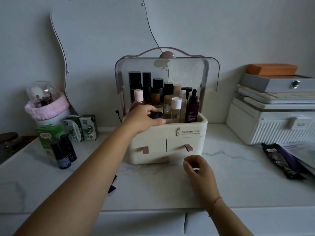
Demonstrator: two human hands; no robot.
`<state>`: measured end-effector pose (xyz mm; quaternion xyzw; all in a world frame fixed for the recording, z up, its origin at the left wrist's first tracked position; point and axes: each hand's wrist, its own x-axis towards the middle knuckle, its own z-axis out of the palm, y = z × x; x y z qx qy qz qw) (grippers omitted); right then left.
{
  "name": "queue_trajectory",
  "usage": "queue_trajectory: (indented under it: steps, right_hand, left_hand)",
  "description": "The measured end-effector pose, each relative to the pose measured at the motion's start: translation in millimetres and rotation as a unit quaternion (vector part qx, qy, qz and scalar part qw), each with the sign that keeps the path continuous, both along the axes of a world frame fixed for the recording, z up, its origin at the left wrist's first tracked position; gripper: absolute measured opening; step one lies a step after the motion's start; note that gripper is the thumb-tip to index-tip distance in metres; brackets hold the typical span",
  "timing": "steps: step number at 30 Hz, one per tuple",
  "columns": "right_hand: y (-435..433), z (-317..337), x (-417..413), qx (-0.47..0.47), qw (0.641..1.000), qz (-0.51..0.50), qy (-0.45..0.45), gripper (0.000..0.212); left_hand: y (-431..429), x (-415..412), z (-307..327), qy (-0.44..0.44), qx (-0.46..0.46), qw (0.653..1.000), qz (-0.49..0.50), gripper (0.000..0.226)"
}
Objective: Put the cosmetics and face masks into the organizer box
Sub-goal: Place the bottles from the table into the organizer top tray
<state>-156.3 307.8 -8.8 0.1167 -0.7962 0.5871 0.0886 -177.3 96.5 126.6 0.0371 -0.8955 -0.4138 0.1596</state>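
A cream organizer box (185, 128) stands at the middle of the marble table with its clear lid (167, 72) swung up. Several bottles (175, 106) stand upright in its top tray. My left hand (143, 119) is at the tray's front left corner, shut on a small dark purple jar (156, 115) held over the rim. My right hand (198, 169) rests on the table in front of the box's lower drawers, fingers loosely curled and holding nothing. Two dark bottles (64, 153) stand at the left. Dark face mask packets (283, 160) lie at the right.
Green cartons (80, 126) and a domed brush holder with a pink band (45, 103) stand at the left by a wavy mirror (102, 40). A stack of white cases (272, 116) fills the back right. A light packet (301, 150) lies beside the mask packets.
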Motion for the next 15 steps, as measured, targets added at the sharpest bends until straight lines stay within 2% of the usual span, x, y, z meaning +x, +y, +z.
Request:
queue_trajectory:
  steps: [2, 7, 11, 15]
  right_hand:
    - [0, 0, 0, -0.002, 1.000, 0.002, 0.000, 0.004]
    - [0, 0, 0, -0.006, 1.000, 0.004, 0.003, 0.005]
    - [0, 0, 0, -0.004, 1.000, 0.002, 0.003, 0.005]
    - [0, 0, 1, -0.009, 1.000, 0.001, 0.003, 0.005]
  left_hand:
    - [-1, 0, 1, -0.009, 0.004, 1.000, -0.009, 0.055]
    - [-3, 0, 0, -0.013, -0.070, 0.997, -0.018, 0.035]
    - [-3, 2, -2, 0.001, -0.082, 0.997, -0.009, 0.031]
    - [4, 14, -8, 0.085, -0.093, 0.992, 0.027, 0.032]
